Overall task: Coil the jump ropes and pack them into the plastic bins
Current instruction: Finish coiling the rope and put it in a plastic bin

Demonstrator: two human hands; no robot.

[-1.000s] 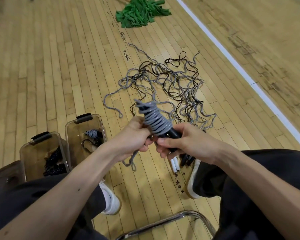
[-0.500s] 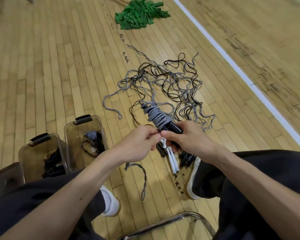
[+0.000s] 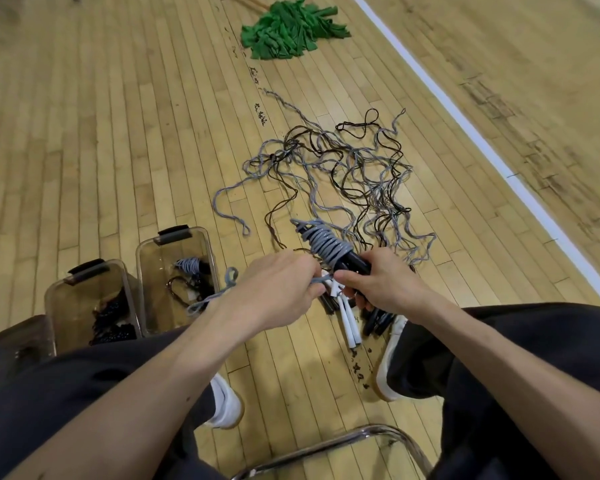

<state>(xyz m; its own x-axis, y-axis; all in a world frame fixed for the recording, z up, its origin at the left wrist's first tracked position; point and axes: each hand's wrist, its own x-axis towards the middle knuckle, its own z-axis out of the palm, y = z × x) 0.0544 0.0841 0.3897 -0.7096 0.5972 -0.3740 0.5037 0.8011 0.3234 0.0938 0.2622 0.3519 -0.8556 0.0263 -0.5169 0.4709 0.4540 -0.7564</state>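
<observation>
Gripping coiled grey rope (image 3: 323, 242) in R hand (image 3: 385, 285), fingers clamped | L hand (image 3: 278, 289) pinches tail

wood floor (image 3: 118, 133), loose ropes (image 3: 343, 174), bins (image 3: 174, 271)

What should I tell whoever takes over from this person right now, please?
Right hand grips the black handles, with the grey rope coiled round them.
Left hand pinches that rope's loose tail.
Done: the nearer bin holds dark ropes; the farther bin holds a grey coil and a dark rope.
Left: secure the tail, bin this coil, then probably start on the tangled ropes on the floor.
</observation>
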